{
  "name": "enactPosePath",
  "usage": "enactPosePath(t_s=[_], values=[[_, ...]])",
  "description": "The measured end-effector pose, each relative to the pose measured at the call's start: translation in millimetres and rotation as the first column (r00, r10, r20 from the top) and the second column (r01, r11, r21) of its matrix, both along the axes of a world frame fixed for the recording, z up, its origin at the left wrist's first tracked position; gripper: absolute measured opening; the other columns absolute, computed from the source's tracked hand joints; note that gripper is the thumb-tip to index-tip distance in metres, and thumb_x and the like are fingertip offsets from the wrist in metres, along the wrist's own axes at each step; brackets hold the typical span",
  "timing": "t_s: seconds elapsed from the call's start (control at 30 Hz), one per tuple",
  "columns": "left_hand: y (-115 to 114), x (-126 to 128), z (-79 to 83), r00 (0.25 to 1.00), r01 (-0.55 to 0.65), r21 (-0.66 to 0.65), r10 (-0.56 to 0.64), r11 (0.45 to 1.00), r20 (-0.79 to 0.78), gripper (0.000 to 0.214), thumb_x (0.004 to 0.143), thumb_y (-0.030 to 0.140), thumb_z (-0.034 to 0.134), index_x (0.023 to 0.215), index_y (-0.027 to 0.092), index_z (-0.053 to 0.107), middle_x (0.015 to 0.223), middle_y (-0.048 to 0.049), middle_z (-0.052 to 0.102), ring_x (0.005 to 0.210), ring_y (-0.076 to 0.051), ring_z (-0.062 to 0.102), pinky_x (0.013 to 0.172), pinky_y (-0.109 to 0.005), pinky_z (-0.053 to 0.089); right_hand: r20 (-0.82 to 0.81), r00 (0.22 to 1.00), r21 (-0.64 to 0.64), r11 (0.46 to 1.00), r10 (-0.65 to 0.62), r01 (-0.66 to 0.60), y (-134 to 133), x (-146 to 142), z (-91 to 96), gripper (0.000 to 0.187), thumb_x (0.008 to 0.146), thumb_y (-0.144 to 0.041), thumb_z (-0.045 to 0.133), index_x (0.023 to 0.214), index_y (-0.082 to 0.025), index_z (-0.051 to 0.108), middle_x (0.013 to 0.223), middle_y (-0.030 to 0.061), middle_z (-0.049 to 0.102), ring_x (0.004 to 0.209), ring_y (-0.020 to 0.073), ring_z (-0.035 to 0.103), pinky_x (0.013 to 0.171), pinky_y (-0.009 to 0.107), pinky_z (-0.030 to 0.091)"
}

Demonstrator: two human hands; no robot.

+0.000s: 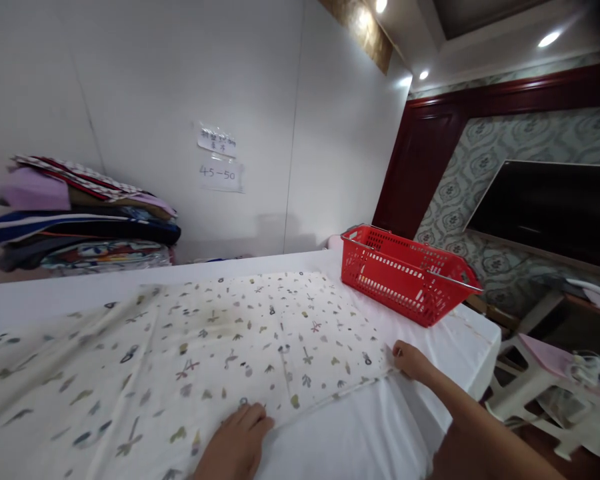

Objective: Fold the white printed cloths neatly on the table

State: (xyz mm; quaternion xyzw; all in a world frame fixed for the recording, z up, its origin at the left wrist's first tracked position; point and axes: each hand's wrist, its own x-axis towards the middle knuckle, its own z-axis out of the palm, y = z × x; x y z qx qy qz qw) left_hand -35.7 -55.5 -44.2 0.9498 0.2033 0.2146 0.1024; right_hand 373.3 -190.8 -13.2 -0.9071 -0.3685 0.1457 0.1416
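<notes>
A white printed cloth (pixel 230 333) with small leaf and flower marks lies spread across the white-covered table (pixel 370 440). My left hand (pixel 237 443) rests on the cloth's near edge, palm down, fingers together and curled slightly at the hem. My right hand (pixel 411 360) is at the cloth's right corner, fingers closed in a pinch on the fabric edge.
A red plastic basket (pixel 405 273) with metal handles stands at the table's far right corner. A stack of folded fabrics (pixel 80 220) sits at the back left against the wall. White plastic stools (pixel 545 393) stand to the right of the table.
</notes>
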Motion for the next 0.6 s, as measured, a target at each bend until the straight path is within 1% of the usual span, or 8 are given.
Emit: enactPosePath(t_s=[0.07,0.17,0.23,0.3,0.37,0.4,0.5,0.6], values=[[-3,-1,7.1,1.000,0.002,-0.048,-0.003,0.999,-0.011,0.033,0.075,0.008,0.045,0.096,0.026,0.061,0.097,-0.0017,0.062,0.088,-0.017,0.059,0.080,-0.030,0.050,0.067,0.997,-0.036,0.999,0.039,-0.036,0,-1,1.5,0.014,0.065,-0.007,0.048,0.072,-0.018,0.052,0.068,0.0039,0.061,0.065,0.0167,0.057,0.057,0.024,0.036],[-4,-2,22.4,0.999,0.037,-0.145,-0.040,0.989,-0.021,0.019,0.082,0.017,0.046,0.090,0.025,0.061,0.090,-0.0015,0.062,0.083,-0.015,0.059,0.074,-0.027,0.051,0.158,0.980,-0.053,0.993,0.117,-0.110,7,-8,7.3,0.017,0.066,-0.008,0.048,0.077,-0.019,0.055,0.083,0.0070,0.063,0.079,0.0200,0.058,0.068,0.027,0.038],[1,-4,29.4,1.000,0.023,-0.168,-0.025,0.985,-0.012,0.017,0.085,0.025,0.045,0.090,0.025,0.061,0.090,-0.0014,0.062,0.082,-0.014,0.060,0.072,-0.025,0.052,0.228,0.948,0.010,0.973,0.221,-0.230,20,-18,10.5,0.023,0.068,-0.007,0.046,0.085,-0.019,0.057,0.095,0.0075,0.062,0.091,0.0194,0.056,0.078,0.026,0.039],[10,-8,29.7,0.998,-0.052,-0.118,0.054,0.992,0.011,0.020,0.087,0.030,0.043,0.094,0.026,0.062,0.096,-0.0017,0.063,0.086,-0.014,0.060,0.075,-0.026,0.052,0.262,0.907,0.111,0.924,0.329,-0.367,41,-31,12.7,0.027,0.071,-0.008,0.044,0.091,-0.018,0.058,0.101,0.0075,0.061,0.097,0.0178,0.054,0.086,0.025,0.037],[22,-13,22.3,0.989,-0.146,0.000,0.146,0.989,0.032,0.023,0.087,0.035,0.045,0.100,0.028,0.062,0.107,-0.0021,0.062,0.097,-0.018,0.059,0.083,-0.032,0.050,0.231,0.897,0.202,0.883,0.377,-0.424,70,-40,13.9,0.025,0.074,-0.010,0.044,0.092,-0.017,0.060,0.101,0.0074,0.062,0.098,0.0175,0.055,0.089,0.025,0.037],[28,-16,16.2,0.983,-0.181,0.072,0.179,0.981,0.037,0.026,0.086,0.038,0.046,0.105,0.028,0.061,0.114,-0.0023,0.060,0.103,-0.020,0.057,0.087,-0.035,0.048,0.202,0.904,0.230,0.879,0.378,-0.419,87,-41,14.1,0.024,0.076,-0.011,0.044,0.092,-0.017,0.061,0.100,0.0071,0.062,0.098,0.0176,0.055,0.089,0.025,0.037],[42,-24,-6.4,0.973,-0.230,0.275,0.230,0.934,0.034,0.041,0.083,0.047,0.049,0.120,0.031,0.053,0.130,-0.0022,0.050,0.116,-0.025,0.049,0.093,-0.042,0.043,0.159,0.930,0.251,0.897,0.333,-0.364,143,-35,13.7,0.023,0.079,-0.011,0.043,0.088,-0.018,0.063,0.097,0.0047,0.065,0.095,0.0167,0.057,0.085,0.025,0.040],[50,-30,-26.9,0.974,-0.215,0.386,0.228,0.897,0.011,0.050,0.083,0.051,0.048,0.129,0.033,0.044,0.133,-0.0015,0.047,0.115,-0.025,0.050,0.090,-0.039,0.043,0.154,0.955,0.236,0.929,0.253,-0.284,198,-16,12.5,0.024,0.084,-0.013,0.039,0.089,-0.018,0.063,0.096,0.0037,0.066,0.096,0.0154,0.057,0.085,0.025,0.041]])
